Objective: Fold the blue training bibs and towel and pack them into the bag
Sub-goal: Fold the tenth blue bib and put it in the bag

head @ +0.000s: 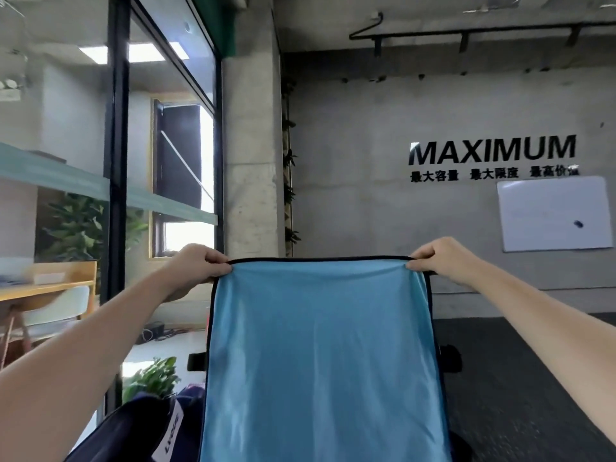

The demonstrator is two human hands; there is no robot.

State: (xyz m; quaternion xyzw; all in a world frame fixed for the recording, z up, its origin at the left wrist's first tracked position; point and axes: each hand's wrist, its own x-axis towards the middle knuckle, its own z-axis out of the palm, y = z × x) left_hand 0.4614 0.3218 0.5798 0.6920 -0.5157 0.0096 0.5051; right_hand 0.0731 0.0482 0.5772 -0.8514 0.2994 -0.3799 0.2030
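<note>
Ahead of us stands a grey concrete wall (383, 135) bearing black lettering (492, 153) that reads MAXIMUM, with a row of smaller black characters just beneath it. Below and to the right of the lettering we see a whiteboard (553, 213) with one small dark mark on it. A black rail (466, 34) runs along the wall near the ceiling. A concrete pillar (251, 145) rises left of centre, beside a black-framed glass partition (116, 161). Through the glass we see a leafy plant (76, 225), and a wooden desk (46, 285) with a pale chair (55, 313) tucked under it. Dark carpet (520, 368) covers the floor at right.
</note>
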